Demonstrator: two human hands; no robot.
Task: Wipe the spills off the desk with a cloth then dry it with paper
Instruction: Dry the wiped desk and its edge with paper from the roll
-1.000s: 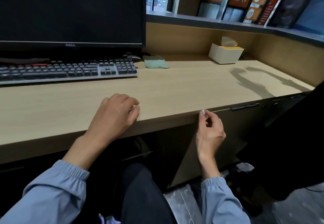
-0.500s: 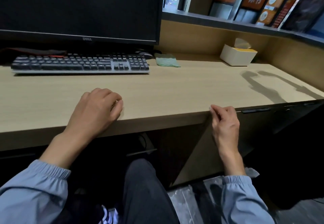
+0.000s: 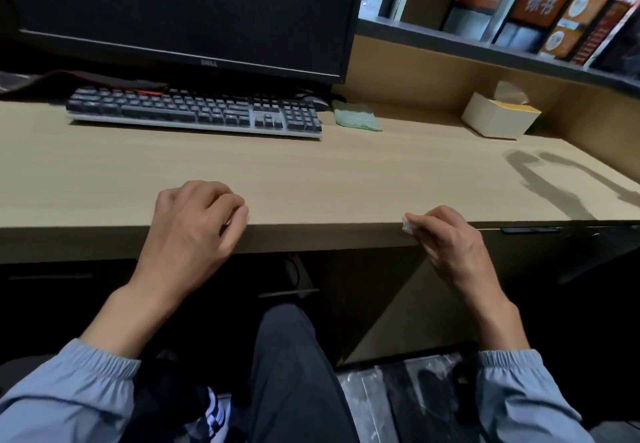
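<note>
A folded green cloth (image 3: 356, 120) lies at the back of the light wooden desk (image 3: 346, 179), just right of the keyboard. A white tissue box (image 3: 498, 118) with a paper sticking out stands at the back right. My left hand (image 3: 194, 224) rests on the desk's front edge with its fingers curled and nothing in it. At the front edge further right, my right hand (image 3: 446, 238) pinches a small white scrap (image 3: 407, 227) at its fingertips. I cannot make out any wet spot on the desk top.
A dark keyboard (image 3: 194, 111) and a black monitor (image 3: 180, 9) fill the back left, with a mouse (image 3: 317, 103) behind the cloth. A raised shelf (image 3: 485, 44) runs along the back right. My legs are under the desk.
My right hand rose from below the desk edge up to its rim. My left hand stayed on the front edge. The view swung left and tilted down.
</note>
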